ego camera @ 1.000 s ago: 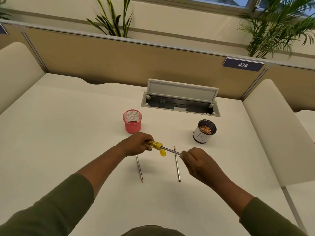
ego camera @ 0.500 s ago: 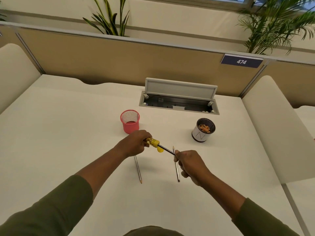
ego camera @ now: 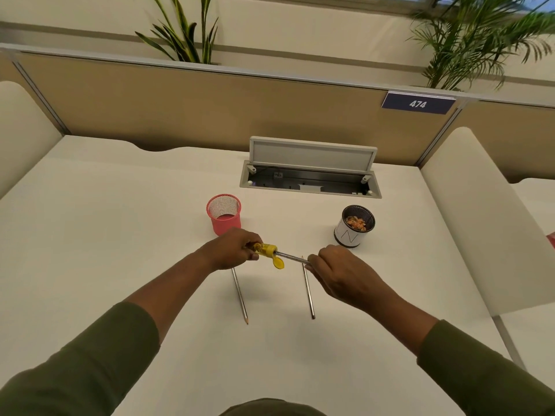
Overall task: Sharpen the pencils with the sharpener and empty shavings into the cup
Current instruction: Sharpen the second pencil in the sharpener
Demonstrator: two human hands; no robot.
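White counter [ego camera: 120,235], partitioned desk. Your left hand [ego camera: 231,250] grips the yellow sharpener [ego camera: 264,249] steady; right hand [ego camera: 339,273] fingers pinch the inserted pencil [ego camera: 289,257] for twisting. Shavings cup [ego camera: 354,225] near.

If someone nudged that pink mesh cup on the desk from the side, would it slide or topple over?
The pink mesh cup looks empty and is open mesh, so it is probably light and would likely slide on the smooth white desk. It is about as wide as it is tall, so a low push should not tip it; a push near the rim might.
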